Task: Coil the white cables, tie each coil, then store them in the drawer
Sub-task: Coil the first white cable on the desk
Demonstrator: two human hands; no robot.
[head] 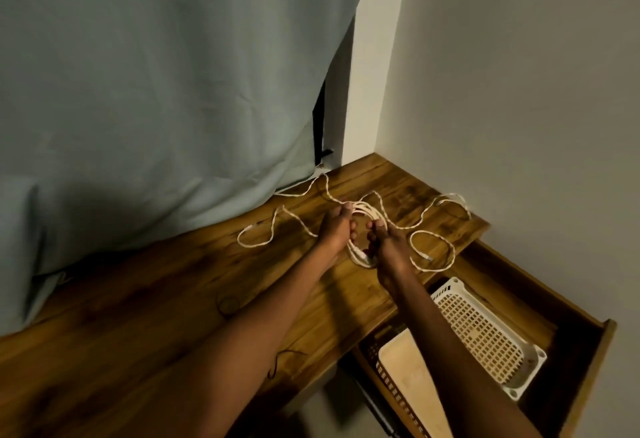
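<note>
White cables point(372, 210) lay in loose loops across the wooden bench point(173, 299) at mid-frame, a gathered coil point(363, 229) held between both hands. The left hand point(337, 226) pinched the coil's upper strands; the right hand point(384, 240) curled its fingers round the coil's near side. At lower right, the open drawer point(571, 351) held a white basket point(485, 330).

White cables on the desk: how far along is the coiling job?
Done: wooden drawer already open. In hand: left hand and right hand hold a partly wound white cable coil. Left: loose white cable strands remain uncoiled; nothing tied or stored.
</note>
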